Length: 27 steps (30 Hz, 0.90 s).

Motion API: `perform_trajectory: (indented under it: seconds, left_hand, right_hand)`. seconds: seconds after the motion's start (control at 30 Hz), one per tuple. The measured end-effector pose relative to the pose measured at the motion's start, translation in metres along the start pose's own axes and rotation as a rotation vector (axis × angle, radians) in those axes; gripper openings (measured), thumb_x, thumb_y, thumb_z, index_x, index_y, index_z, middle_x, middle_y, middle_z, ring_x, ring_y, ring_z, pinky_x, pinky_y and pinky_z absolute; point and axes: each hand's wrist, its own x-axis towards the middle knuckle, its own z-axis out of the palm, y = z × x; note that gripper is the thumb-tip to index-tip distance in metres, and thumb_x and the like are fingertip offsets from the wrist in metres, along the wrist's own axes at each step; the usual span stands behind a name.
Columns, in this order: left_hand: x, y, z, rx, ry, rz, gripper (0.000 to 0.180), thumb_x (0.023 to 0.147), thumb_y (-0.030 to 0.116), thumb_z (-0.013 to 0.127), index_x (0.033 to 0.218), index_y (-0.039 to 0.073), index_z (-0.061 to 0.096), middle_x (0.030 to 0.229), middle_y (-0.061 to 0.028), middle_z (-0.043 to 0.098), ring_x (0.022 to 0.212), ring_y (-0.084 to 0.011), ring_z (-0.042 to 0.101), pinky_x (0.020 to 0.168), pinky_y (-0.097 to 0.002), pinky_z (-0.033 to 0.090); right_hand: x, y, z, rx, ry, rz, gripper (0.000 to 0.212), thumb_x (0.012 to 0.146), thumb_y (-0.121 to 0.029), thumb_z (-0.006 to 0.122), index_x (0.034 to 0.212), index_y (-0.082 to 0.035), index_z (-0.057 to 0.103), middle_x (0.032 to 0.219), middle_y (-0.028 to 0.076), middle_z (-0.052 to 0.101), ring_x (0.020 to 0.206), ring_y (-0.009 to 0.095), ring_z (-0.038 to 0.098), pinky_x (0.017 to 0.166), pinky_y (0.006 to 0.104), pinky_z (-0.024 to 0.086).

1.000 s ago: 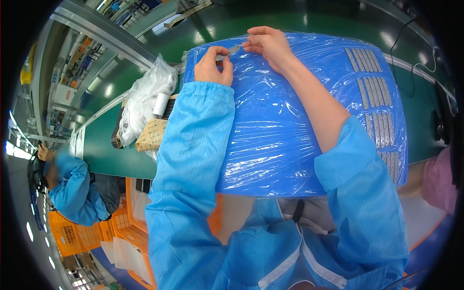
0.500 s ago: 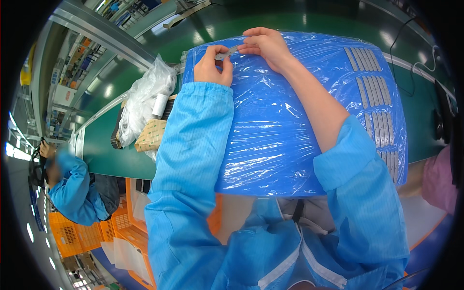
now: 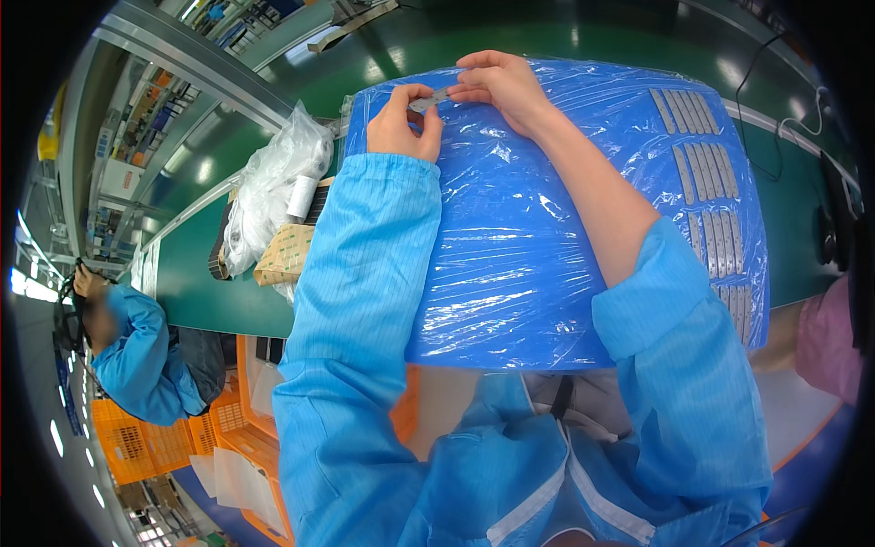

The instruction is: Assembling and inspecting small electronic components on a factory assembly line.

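Observation:
Over the far left part of a blue sheet point(image 3: 510, 273) wrapped in clear film, my left hand point(image 3: 401, 126) pinches a small flat grey metal strip point(image 3: 428, 102). From the right, my right hand point(image 3: 506, 89) meets the strip's other end, its thumb and fingers closed together there. Whatever lies between the right fingertips is too small to make out. Similar grey strips point(image 3: 704, 171) with small holes lie in several neat groups along the right side of the blue sheet.
A clear plastic bag point(image 3: 273, 196) and a piece of tan patterned paper point(image 3: 284, 255) lie left of the sheet on the green table point(image 3: 196, 292). Orange crates point(image 3: 137, 442) stand below. Another person in a blue sleeve point(image 3: 141, 365) is at left; a pink sleeve point(image 3: 829, 337) shows at right. A cable point(image 3: 775, 137) lies at far right.
The strip has tilted slightly between my fingers, and my left fingers have shifted a little. My right hand stays almost where it was.

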Motion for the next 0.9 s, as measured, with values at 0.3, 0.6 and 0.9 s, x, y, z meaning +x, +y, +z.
perform_trajectory:
  seconds: [0.3,0.6,0.9]
  left_hand:
    - [0.0000,-0.0006,0.0012,0.004,-0.022,-0.008,0.020,0.084,0.011,0.066,0.103,0.008,0.064,0.079,-0.0100,0.069,0.066,-0.0181,0.066,0.063,-0.0310,0.053]
    - [-0.0006,0.0059,-0.0006,-0.006,-0.061,-0.001,0.019,0.083,0.010,0.067,0.101,0.005,0.063,0.081,-0.0102,0.069,0.066,-0.0194,0.066,0.063,-0.0318,0.053]
    - [0.0004,0.0021,0.0007,-0.007,-0.074,0.028,0.018,0.082,0.010,0.067,0.098,0.004,0.062,0.082,-0.0107,0.068,0.067,-0.0207,0.066,0.063,-0.0330,0.053]
  right_hand:
    - [0.0001,0.0007,-0.0005,-0.138,-0.096,-0.004,0.035,0.086,-0.009,0.063,0.118,0.006,0.056,0.106,0.018,0.060,0.096,0.026,0.066,0.087,0.0324,0.055]
    - [-0.0009,0.0003,0.0023,-0.371,-0.252,-0.055,0.048,0.079,-0.022,0.074,0.122,-0.004,0.059,0.107,0.014,0.061,0.097,0.020,0.064,0.089,0.0314,0.051]
    - [-0.0012,0.0014,0.0036,-0.482,-0.260,-0.093,0.051,0.078,-0.022,0.075,0.123,-0.006,0.059,0.112,0.015,0.060,0.103,0.023,0.060,0.093,0.0354,0.049]
